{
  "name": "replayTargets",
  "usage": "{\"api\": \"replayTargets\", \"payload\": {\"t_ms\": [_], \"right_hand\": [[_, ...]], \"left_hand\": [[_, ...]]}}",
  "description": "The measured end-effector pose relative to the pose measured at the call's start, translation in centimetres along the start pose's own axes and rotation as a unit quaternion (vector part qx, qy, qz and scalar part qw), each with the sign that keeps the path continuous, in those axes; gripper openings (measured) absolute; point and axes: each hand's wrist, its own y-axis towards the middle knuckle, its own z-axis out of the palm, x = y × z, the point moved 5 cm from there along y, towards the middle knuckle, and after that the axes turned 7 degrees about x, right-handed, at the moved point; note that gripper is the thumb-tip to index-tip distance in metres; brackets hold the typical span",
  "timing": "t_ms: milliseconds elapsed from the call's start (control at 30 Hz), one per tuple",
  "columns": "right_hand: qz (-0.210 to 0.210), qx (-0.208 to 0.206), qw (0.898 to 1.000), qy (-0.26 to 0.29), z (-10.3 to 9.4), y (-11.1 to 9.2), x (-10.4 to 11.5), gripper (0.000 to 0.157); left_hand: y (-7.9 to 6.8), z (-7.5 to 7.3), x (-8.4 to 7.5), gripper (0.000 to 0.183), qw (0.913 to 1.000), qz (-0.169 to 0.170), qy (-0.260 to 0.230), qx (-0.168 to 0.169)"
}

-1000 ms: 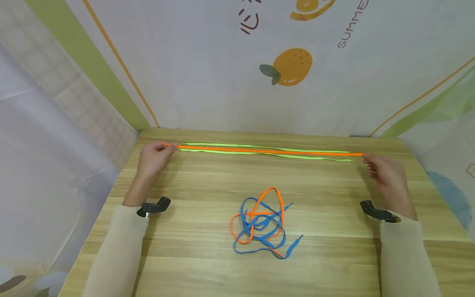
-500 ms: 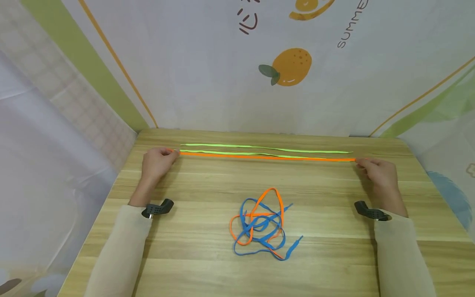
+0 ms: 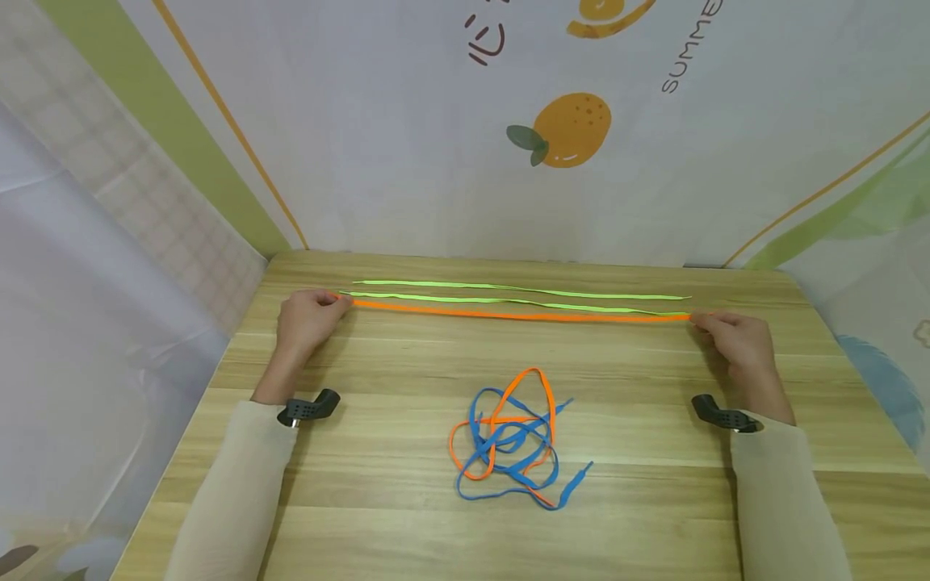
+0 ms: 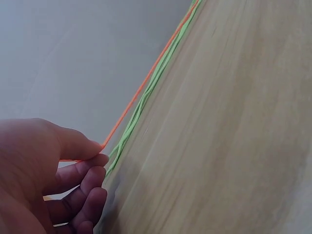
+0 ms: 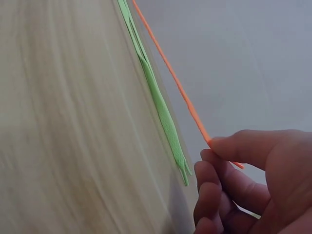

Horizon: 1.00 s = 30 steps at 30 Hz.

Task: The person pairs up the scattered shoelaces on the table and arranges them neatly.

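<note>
An orange shoelace stretches across the far part of the table between both hands, sagging slightly in the head view. My left hand pinches it near its left end between thumb and index finger. At the other end my right hand pinches it the same way, a short tip poking out past the thumb in the right wrist view. Two green shoelaces lie side by side just beyond it, roughly parallel. Both wrist views show the orange lace raised off the wood beside the green laces.
A loose tangle of a blue shoelace and another orange lace lies in the middle of the wooden table. A printed white curtain hangs along the table's back edge and both sides.
Both hands have brought the orange lace nearer, from over the green laces to just in front of them. The right hand has moved inward, and the lace has gone from taut to slightly slack.
</note>
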Motion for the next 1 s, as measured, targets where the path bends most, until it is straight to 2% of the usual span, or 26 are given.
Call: {"api": "replayTargets", "payload": {"t_ms": [233,433,600,833,1000], "right_hand": [[0.002,0.003,0.999,-0.037,0.16,-0.06,-0.06,0.018],[-0.017,0.008,0.997,-0.073,0.28,-0.03,0.16,0.040],[-0.020,0.007,0.997,-0.080,0.25,-0.09,0.19,0.041],[-0.035,0.011,0.991,-0.128,0.36,0.01,0.08,0.047],[-0.036,0.014,0.990,-0.136,0.29,0.07,0.00,0.050]], "left_hand": [[-0.06,0.17,-0.04,0.044,0.9998,-0.005,0.016,0.013],[-0.20,0.22,-0.17,0.045,0.9994,-0.010,0.025,0.022],[-0.25,0.15,-0.29,0.044,0.9993,-0.010,0.027,0.026],[-0.29,0.09,-0.16,0.044,0.9989,-0.007,0.038,0.028],[-0.32,0.16,-0.29,0.042,0.9989,-0.005,0.041,0.024]]}}
